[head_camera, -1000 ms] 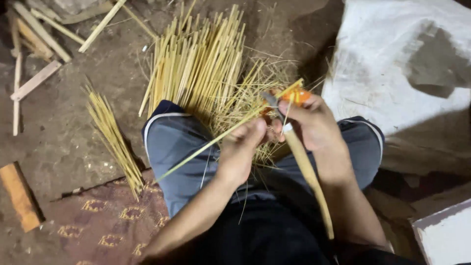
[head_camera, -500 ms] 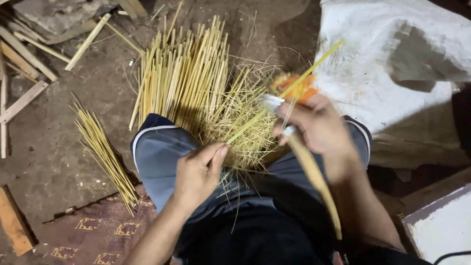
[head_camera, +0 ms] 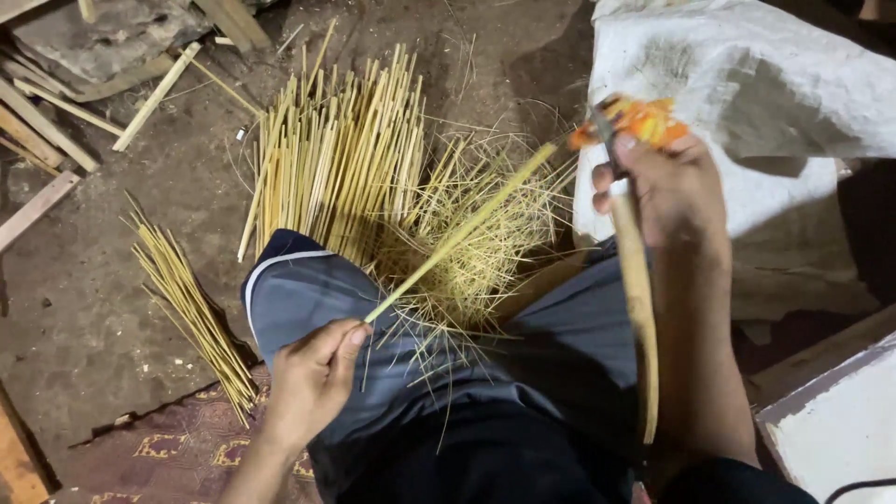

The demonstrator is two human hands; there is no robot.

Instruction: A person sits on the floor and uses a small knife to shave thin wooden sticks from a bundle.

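My left hand (head_camera: pixel 313 378) pinches the near end of a thin yellow-green bamboo stick (head_camera: pixel 462 231) over my left knee. The stick slants up to the right, where its far end meets the blade of an orange-handled knife (head_camera: pixel 633 121). My right hand (head_camera: pixel 665 187) grips that knife together with a long wooden strip (head_camera: pixel 637 299) that runs down along my forearm. Under the stick lies a tangle of fine bamboo shavings (head_camera: pixel 485 252) between my knees.
A big pile of split bamboo sticks (head_camera: pixel 331 159) lies ahead on the dirt floor, a smaller bundle (head_camera: pixel 191 303) at the left. Wooden scraps (head_camera: pixel 56 121) sit at top left, a white sack (head_camera: pixel 747 103) at the right, a patterned mat (head_camera: pixel 177 448) near my left leg.
My hands have drawn apart: the left slid down along the stick to its near end, the right rose up and right with the knife. The view shifted slightly.
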